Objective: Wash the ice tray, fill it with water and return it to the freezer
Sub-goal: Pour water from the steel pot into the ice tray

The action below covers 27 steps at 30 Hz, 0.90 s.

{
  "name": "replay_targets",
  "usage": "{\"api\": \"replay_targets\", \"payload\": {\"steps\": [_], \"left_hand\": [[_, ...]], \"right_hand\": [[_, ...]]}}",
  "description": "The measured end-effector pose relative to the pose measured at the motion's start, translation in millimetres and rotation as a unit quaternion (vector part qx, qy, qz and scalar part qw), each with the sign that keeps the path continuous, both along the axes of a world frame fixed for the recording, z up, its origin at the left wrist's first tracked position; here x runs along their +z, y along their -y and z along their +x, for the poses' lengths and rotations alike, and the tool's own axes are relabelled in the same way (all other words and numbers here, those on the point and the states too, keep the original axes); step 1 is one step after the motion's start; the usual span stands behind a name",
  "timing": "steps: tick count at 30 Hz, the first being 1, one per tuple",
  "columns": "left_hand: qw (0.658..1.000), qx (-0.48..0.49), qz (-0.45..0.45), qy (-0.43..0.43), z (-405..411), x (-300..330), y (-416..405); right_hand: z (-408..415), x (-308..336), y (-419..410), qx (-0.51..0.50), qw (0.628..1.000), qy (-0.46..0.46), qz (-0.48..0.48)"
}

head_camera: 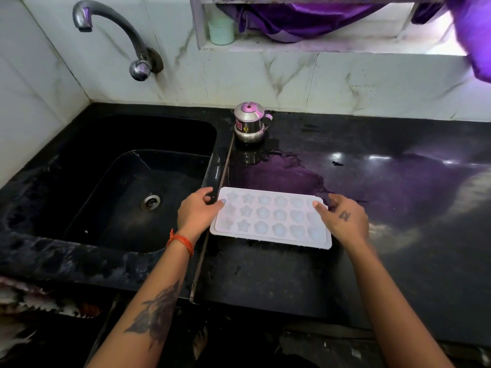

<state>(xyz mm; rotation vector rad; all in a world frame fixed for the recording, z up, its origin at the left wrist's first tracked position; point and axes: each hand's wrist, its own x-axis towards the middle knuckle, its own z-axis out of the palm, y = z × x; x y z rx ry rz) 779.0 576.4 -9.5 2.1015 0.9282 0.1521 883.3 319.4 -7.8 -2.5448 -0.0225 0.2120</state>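
A white ice tray (271, 217) with star and round moulds lies flat on the black counter (265, 274), just right of the sink. My left hand (198, 213) grips its left end, thumb on the top rim. My right hand (345, 217) holds its right end the same way. The black sink (127, 187) with a metal drain sits to the left. Above the sink's far left corner a curved metal tap (111, 27) juts from the wall, with no water running.
A small steel pot with a lid (249, 123) stands at the back of the counter, beyond the tray. A puddle (287, 173) spreads between pot and tray. A pale cup (221, 31) and purple cloth (305, 17) sit in the wall niche above.
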Motion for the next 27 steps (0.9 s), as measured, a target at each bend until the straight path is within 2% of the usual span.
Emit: {"api": "replay_targets", "payload": {"steps": [10,27], "left_hand": [[0.998,-0.024,0.036,0.043,42,17,-9],[0.992,-0.114,0.036,0.030,147,2,-47]], "right_hand": [[30,17,-48,0.053,0.996,0.069,0.012],[114,19,-145,0.114,0.990,0.069,0.041]]}}
